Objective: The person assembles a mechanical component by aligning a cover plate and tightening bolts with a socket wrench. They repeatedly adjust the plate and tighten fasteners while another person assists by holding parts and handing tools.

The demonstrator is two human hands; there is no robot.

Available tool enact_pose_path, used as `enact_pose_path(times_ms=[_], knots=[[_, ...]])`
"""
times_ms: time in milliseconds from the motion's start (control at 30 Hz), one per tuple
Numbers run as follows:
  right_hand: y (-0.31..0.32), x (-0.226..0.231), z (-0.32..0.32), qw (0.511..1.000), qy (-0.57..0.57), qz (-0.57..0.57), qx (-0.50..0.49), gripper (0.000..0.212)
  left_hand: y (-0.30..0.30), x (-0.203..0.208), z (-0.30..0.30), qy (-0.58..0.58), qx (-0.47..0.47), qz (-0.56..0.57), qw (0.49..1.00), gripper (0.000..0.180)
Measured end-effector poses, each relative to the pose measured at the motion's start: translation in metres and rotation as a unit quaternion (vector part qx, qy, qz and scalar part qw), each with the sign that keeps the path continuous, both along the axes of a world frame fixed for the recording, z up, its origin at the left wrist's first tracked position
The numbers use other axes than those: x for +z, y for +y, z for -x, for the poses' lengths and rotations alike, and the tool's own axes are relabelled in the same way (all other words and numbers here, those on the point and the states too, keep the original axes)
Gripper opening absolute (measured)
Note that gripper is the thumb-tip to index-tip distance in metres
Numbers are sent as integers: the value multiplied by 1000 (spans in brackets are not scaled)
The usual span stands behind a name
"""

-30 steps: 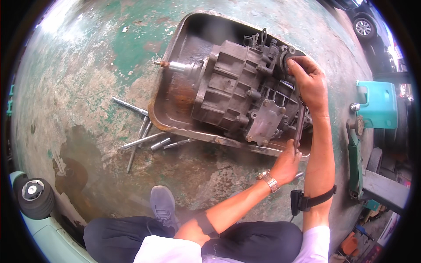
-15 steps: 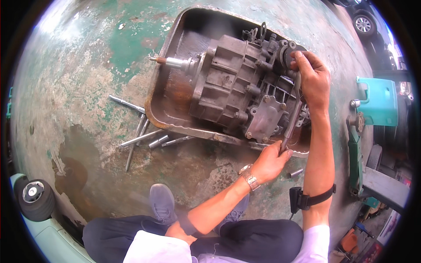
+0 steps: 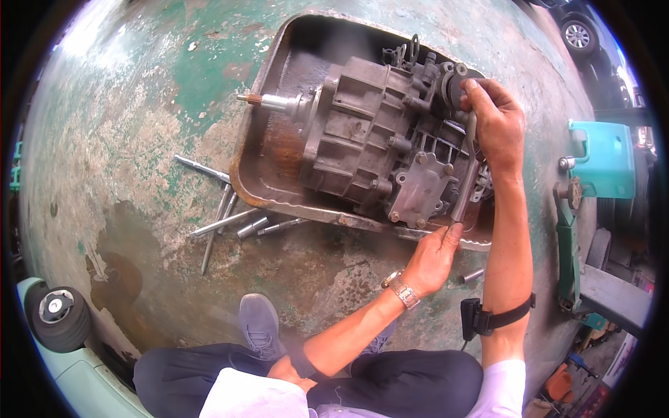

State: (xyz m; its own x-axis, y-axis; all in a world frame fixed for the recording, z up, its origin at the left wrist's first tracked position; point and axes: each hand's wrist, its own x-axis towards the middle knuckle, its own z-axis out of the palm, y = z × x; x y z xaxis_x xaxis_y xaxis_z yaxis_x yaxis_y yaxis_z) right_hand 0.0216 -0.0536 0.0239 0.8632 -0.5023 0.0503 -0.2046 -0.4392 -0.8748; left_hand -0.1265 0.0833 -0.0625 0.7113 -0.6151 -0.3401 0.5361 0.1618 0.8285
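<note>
A grey metal gearbox (image 3: 362, 129) lies in a rusty rectangular tray (image 3: 272, 150), its splined shaft (image 3: 268, 102) pointing left. My left hand (image 3: 431, 261), wearing a wristwatch, is closed round the near end of a long steel bar (image 3: 465, 191). The bar runs along the gearbox's right side, past a bolted cover plate (image 3: 420, 191). At its far end my right hand (image 3: 498, 125) is closed, thumb and fingers pressed near a dark round flange (image 3: 454, 92). The bar's head is hidden under that hand.
Several chrome bars and sockets (image 3: 224, 212) lie left of the tray's near edge. A loose socket (image 3: 472, 276) sits right of my left wrist. A green jack-like stand (image 3: 568, 237) stands at right, and a pale stool with a wheel (image 3: 61, 317) at lower left.
My left hand has shifted slightly to the right, its thumb now lying further up the bar's end. My right hand stays near the flange.
</note>
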Motion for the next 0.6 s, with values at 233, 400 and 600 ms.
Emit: enact_pose_path(times_ms=[233, 400, 600], knots=[[0, 0, 0, 1000, -5, -11, 2, 22, 2, 1, -2, -13, -13, -12, 1000, 67], [2, -2, 0, 1000, -11, -24, -13, 23, 5, -2, -1, 56, -46, 30, 997, 63], [9, 0, 6, 999, -13, -10, -41, 28, -1, -4, 2, 22, -11, -5, 1000, 63]])
